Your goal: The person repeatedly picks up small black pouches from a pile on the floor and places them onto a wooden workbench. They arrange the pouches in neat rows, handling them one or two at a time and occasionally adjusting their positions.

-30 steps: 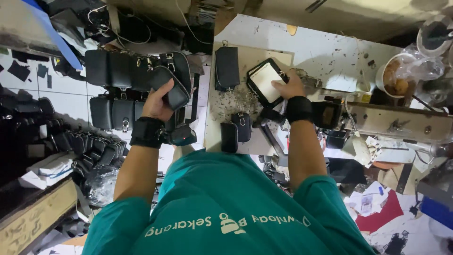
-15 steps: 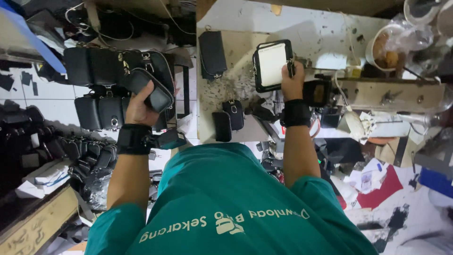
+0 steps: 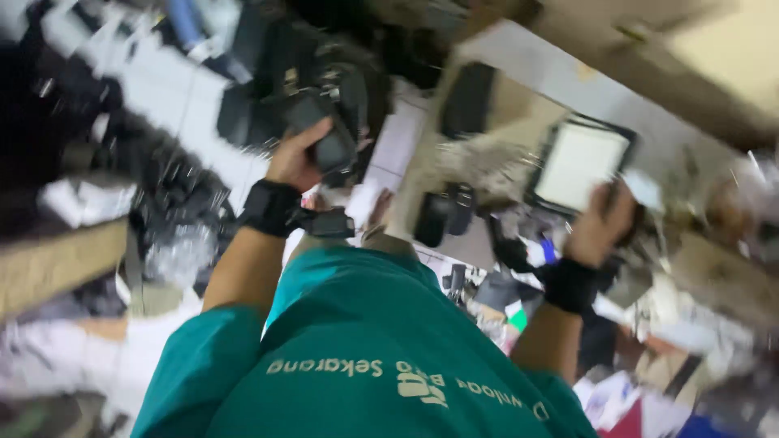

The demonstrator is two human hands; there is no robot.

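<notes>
Left hand (image 3: 294,156) fingers wrapped on dark pouch (image 3: 331,139); right hand (image 3: 602,221) fingers pinching white-faced frame (image 3: 578,165) edge over worktop (image 3: 519,105). Blurry; firm grip advisable, keep frame level.

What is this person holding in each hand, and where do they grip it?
The left hand grips a dark flat piece around its middle. The right hand holds a black-framed white panel by its lower corner.

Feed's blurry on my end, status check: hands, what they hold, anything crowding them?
Left hand gripping a black case. Right hand holding a black-framed white panel by its lower corner. Black cases piled by the left hand; cluttered bench around the right.
</notes>
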